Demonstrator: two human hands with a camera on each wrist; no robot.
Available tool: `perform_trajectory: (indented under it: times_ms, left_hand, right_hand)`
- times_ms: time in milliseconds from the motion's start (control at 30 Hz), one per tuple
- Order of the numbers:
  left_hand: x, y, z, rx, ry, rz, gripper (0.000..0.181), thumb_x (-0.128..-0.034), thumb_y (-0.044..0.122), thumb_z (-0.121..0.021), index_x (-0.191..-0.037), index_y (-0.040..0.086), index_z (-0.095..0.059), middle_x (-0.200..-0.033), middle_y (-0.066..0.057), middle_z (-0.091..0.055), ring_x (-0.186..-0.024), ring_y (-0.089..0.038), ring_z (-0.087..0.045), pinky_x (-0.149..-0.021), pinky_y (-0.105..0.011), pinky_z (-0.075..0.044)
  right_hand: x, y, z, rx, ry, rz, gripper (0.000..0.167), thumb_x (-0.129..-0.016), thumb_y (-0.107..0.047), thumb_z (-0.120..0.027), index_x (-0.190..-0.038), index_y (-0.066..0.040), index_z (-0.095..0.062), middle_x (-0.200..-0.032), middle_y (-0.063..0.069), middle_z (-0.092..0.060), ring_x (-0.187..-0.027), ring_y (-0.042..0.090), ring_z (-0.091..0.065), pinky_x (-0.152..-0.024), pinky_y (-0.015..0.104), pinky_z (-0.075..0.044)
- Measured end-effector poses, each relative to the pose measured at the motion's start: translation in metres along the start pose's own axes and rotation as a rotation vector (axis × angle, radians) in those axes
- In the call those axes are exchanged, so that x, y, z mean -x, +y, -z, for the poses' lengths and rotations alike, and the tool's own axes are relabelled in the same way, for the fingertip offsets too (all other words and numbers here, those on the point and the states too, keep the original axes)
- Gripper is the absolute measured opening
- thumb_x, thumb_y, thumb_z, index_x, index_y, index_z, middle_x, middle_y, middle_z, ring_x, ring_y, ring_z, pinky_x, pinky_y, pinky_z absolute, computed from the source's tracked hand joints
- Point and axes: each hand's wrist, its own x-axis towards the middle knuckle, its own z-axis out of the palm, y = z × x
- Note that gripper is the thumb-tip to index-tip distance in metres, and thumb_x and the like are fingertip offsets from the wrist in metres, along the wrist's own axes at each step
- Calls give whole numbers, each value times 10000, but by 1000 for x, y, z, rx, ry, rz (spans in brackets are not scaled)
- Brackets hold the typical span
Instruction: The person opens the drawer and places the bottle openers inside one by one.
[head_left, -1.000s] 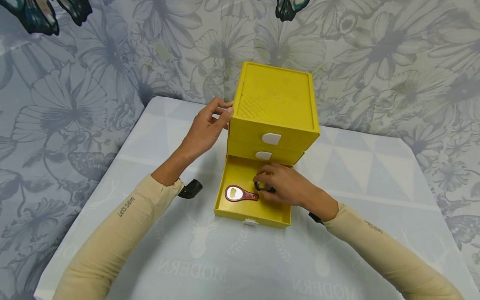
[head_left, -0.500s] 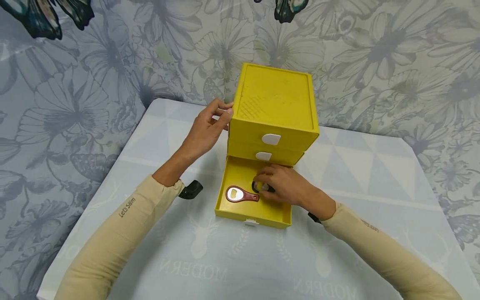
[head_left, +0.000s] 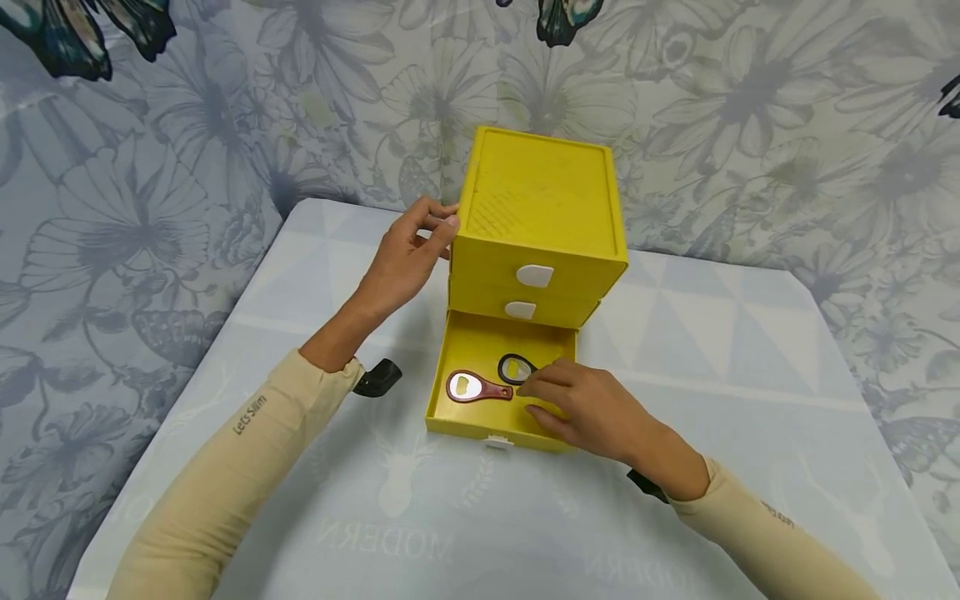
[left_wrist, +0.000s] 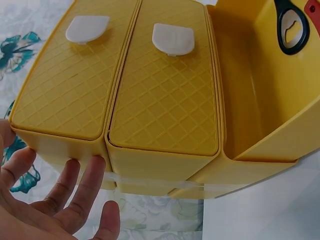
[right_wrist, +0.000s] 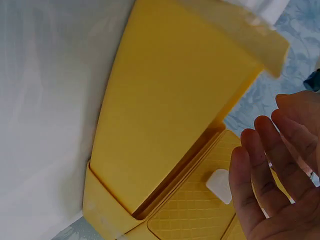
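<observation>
A yellow drawer unit point(head_left: 543, 196) with white tabs stands on the table, its bottom drawer point(head_left: 450, 423) pulled out. In that drawer lie a red bottle opener point(head_left: 480, 387) and a dark bottle opener point(head_left: 504, 372), the latter partly hidden by fingers in the head view. The left wrist view shows the dark opener's ring against the drawer floor. My left hand point(head_left: 405, 258) touches the unit's upper left side with extended fingertips point(left_wrist: 92, 167). Over the drawer's right front part is my right hand point(head_left: 596, 412); its fingers are loosely bent and grip nothing in the right wrist view.
The table point(head_left: 337, 500) has a pale patterned cover with printed lettering. Close behind the unit rises a flowered wall point(head_left: 712, 125). The two upper drawers, each with a white tab point(head_left: 535, 276), are closed.
My right hand has let go of the dark bottle opener, leaving it in the drawer, and has drawn back toward the front right. The left hand stays at the unit's side.
</observation>
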Motion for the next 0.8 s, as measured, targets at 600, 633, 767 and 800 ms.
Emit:
perform_trajectory:
  times_ms: [600, 633, 767, 800]
  left_hand:
    - [-1, 0, 0, -7, 30, -15, 302, -1066, 384, -469, -1195, 119, -540, -1501, 26, -503, -957, -236, -651, -852, -407, -521]
    - [-1, 0, 0, -5, 29, -16, 301, -1067, 379, -469, -1194, 116, -539, -1501, 23, -504, -954, -237, -651, -856, -399, -522]
    - [-1, -1, -1, 2, 27, -23, 310, -1067, 375, -472, -1193, 100, -539, -1503, 11, -505, -937, -236, -646, -880, -360, -529]
    - [-1, -1, -1, 2, 27, -25, 313, -1067, 376, -471, -1195, 99, -539, -1503, 11, -505, -934, -235, -645, -887, -354, -530]
  right_hand:
    - [37, -66, -15, -293, 213, -241, 228, -797, -94, -841, -1001, -146, -752, -921, -60, -722, -797, 73, -661, -742, 153, -539]
    - [37, -68, -17, -297, 223, -259, 232, -783, -75, -847, -988, -139, -758, -901, -51, -731, -771, 71, -666, -721, 156, -544]
    - [40, -74, -23, -284, 207, -348, 210, -760, -61, -861, -950, -95, -777, -874, -20, -761, -724, 49, -683, -655, 205, -569]
    - [40, -75, -24, -276, 186, -381, 198, -766, -78, -862, -947, -92, -782, -872, -16, -765, -721, 42, -685, -644, 217, -573]
